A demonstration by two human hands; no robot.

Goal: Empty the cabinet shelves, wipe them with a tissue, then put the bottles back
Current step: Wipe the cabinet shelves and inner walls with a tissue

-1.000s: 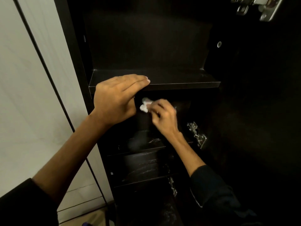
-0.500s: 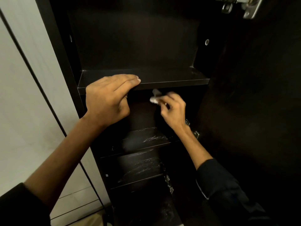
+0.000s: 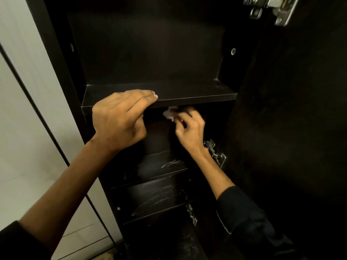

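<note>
Dark cabinet (image 3: 62,72) fills the middle of the frame, door (image 3: 291,128) swung open at right. Left hand (image 3: 120,119), centre-left, fingers straight and released, resting over the front edge of the upper shelf (image 3: 197,95). Right hand (image 3: 189,130), just right of centre, reaching under that shelf, pinching a crumpled white tissue (image 3: 169,114) close beneath its underside. Whitish streaks on the lower shelves (image 3: 155,167) below. Metal hinges (image 3: 216,152) beside the right wrist and at upper right
</note>
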